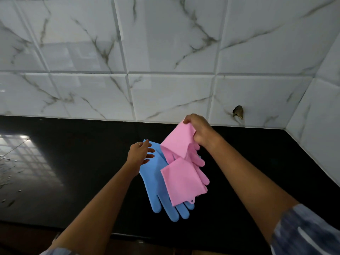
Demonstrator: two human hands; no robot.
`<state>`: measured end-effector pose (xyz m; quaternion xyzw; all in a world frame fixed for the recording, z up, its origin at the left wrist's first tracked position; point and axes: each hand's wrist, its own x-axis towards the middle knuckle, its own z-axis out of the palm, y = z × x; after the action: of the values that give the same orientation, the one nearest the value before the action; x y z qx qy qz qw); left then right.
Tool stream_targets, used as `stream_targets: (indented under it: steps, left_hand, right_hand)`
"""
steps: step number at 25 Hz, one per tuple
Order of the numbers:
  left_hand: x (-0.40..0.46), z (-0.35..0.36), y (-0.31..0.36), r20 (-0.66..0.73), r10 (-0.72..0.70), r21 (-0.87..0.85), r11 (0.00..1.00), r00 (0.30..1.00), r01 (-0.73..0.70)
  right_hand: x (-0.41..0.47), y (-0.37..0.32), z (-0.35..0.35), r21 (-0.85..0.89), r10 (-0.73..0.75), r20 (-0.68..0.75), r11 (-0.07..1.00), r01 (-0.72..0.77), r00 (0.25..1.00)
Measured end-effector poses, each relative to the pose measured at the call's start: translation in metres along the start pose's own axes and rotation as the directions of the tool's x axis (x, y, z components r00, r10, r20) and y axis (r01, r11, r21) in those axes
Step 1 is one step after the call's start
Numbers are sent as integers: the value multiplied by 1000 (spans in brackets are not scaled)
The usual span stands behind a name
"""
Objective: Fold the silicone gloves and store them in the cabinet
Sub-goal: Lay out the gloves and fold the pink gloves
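Observation:
A blue silicone glove (158, 188) lies flat on the black countertop (82, 162), fingers pointing toward me. On top of it rests a pink glove (181, 183), cuff toward me. My right hand (199, 132) is shut on the cuff of a second pink glove (174, 142) and holds it lifted above the others, its fingers hanging down. My left hand (140, 153) hovers open over the blue glove's cuff end, fingers spread, a ring on one finger. No cabinet is in view.
A white marble-tiled wall (165, 61) rises behind the counter and turns a corner at the right. A chipped hole (238, 112) marks the tile low on the wall. Water drops and glare sit on the counter's left side (16, 159).

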<state>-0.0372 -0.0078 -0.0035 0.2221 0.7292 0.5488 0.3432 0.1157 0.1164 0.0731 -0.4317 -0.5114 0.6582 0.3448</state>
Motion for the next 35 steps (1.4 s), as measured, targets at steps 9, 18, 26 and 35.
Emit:
stream_targets:
  steps: [9, 18, 26, 35]
  left_hand:
    - [-14, 37, 29, 42, -15, -225, 974, 999, 24]
    - [-52, 121, 34, 605, -231, -132, 915, 762, 381]
    - [-86, 213, 27, 740, -155, -200, 878, 654, 434]
    - [-86, 285, 6, 655, -59, -417, 803, 754, 425]
  right_hand:
    - [-29, -68, -56, -75, -269, 37, 960, 271, 963]
    - [-83, -95, -112, -714, -288, 338, 541, 443, 896]
    - [-139, -58, -151, -880, 22, 473, 58, 471, 881]
    - [-143, 30, -197, -967, 162, 254, 56, 248, 954]
